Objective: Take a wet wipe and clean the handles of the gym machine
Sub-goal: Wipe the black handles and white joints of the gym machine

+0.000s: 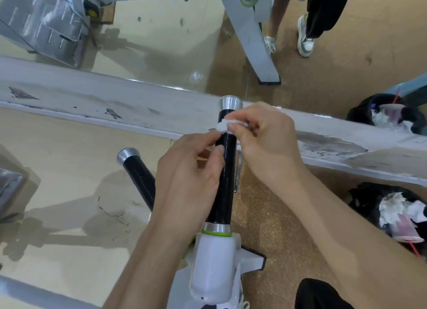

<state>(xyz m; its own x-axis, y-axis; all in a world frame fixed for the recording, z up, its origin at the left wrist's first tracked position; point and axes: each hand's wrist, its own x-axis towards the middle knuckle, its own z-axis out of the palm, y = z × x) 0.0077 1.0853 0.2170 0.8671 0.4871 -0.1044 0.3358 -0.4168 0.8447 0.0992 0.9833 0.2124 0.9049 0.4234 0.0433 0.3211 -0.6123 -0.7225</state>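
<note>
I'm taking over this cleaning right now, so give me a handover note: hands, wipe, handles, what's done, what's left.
Hands: the left hand and right hand both pinch the wet wipe, held against the upright black handle just below its silver cap.
Done: wipe taken and on this handle.
Left: probably the handle's lower part, then the second handle to the left, which no hand touches.
</note>
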